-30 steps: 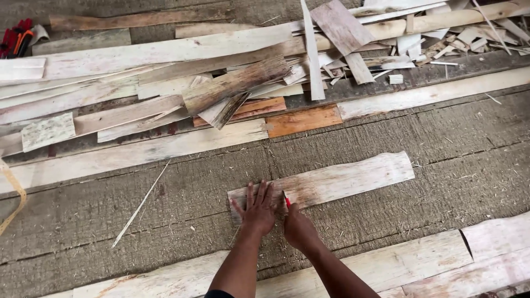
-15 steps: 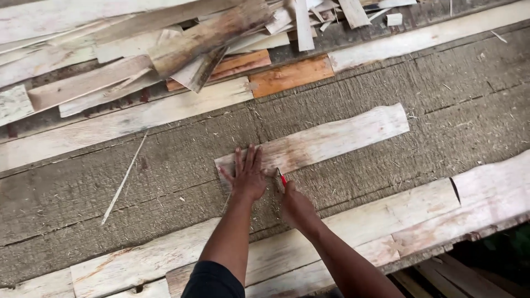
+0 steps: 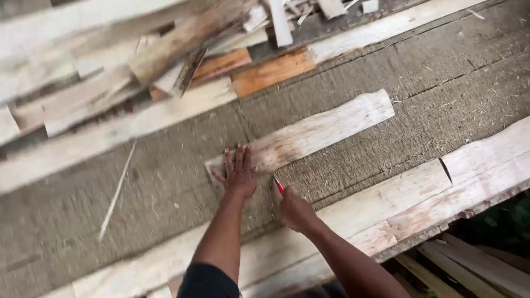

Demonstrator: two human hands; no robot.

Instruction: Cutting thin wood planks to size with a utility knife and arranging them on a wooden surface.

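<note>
No packages, labels, signs or screens in view.
</note>
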